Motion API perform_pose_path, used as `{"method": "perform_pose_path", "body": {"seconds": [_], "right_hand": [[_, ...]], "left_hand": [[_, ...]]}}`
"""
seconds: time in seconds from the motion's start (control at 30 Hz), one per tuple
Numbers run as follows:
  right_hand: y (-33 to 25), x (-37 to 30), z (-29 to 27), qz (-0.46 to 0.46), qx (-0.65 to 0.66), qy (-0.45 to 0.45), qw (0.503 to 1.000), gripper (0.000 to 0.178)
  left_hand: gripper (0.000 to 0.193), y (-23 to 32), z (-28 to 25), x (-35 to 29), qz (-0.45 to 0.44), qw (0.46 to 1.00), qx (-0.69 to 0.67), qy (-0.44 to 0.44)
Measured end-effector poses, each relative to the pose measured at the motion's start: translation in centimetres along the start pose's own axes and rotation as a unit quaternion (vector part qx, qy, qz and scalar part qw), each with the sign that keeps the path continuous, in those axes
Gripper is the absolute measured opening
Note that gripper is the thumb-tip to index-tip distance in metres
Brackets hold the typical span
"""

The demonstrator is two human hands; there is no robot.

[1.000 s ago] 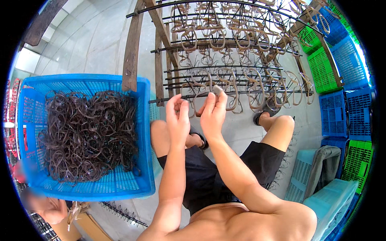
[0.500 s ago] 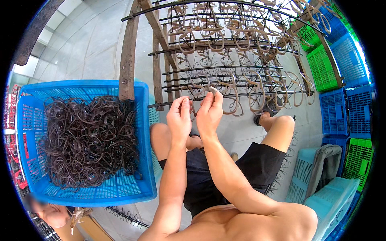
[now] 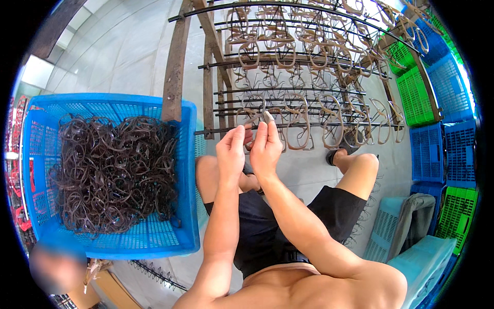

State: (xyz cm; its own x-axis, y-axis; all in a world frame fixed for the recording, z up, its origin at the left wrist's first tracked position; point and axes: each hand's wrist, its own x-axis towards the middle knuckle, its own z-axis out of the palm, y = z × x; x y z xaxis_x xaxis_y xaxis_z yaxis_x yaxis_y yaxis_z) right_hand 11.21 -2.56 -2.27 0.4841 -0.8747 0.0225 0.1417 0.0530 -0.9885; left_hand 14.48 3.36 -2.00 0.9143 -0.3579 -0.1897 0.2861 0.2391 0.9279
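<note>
Both my hands are raised close together in front of the lowest black rod [image 3: 329,126] of a rack. My left hand [image 3: 230,155] is closed, its thumb and fingers pinched together at the rod's left end. Beside it, my right hand [image 3: 265,157] is closed too, with a pale wrap [image 3: 268,117] on a fingertip. Between them they grip a brownish eyeglass frame [image 3: 250,114], largely hidden by the fingers. More eyeglass frames [image 3: 297,135] hang along the rod to the right. A blue crate [image 3: 194,206] at my left holds a tangled pile of dark eyeglass frames [image 3: 116,175].
The rack's wooden post [image 3: 176,67] rises beside the crate, with several rods of hanging frames behind. Green crates [image 3: 414,95] and blue crates [image 3: 427,154] stack at the right, above a teal crate [image 3: 383,226]. Another person [image 3: 59,265] is at the lower left.
The view has shifted slightly, so the rack sits a little further right. My hands remain together at the rod, fingertips slightly lower against it. The other person shows more at the lower left.
</note>
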Motion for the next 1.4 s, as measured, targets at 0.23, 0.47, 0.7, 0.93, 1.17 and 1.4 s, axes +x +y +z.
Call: {"method": "perform_pose_path", "body": {"seconds": [0.23, 0.47, 0.7, 0.93, 1.17, 1.4], "right_hand": [[0.8, 0.1, -0.6, -0.086, -0.087, -0.037, 0.992, 0.016], [0.8, 0.4, -1.6, -0.03, -0.067, -0.077, 0.994, 0.026], [-0.4, 0.4, -1.5, -0.015, -0.049, -0.059, 0.997, 0.025], [-1.5, -0.3, -4.4, 0.094, 0.05, -0.146, 0.984, 0.037], [-13.8, 4.3, -28.2, 0.333, -0.275, -0.506, 0.747, 0.019], [-3.3, 21.8, -50.4, -0.175, -0.67, 0.131, 0.71, 0.042]], "left_hand": [[0.021, 0.0, -0.2, -0.3, -0.033, 0.996, -0.082, -0.009], [0.021, -0.1, 0.2, -0.6, -0.054, 0.993, -0.102, 0.001], [0.019, 0.2, 1.0, -0.6, -0.052, 0.997, -0.048, 0.031], [0.021, 0.2, 1.6, 0.4, 0.033, 0.986, 0.16, 0.015], [0.027, 1.7, -6.4, 2.0, 0.284, 0.719, 0.634, 0.019], [0.014, -0.9, -5.2, 5.7, 0.257, 0.554, 0.791, -0.047]]}}
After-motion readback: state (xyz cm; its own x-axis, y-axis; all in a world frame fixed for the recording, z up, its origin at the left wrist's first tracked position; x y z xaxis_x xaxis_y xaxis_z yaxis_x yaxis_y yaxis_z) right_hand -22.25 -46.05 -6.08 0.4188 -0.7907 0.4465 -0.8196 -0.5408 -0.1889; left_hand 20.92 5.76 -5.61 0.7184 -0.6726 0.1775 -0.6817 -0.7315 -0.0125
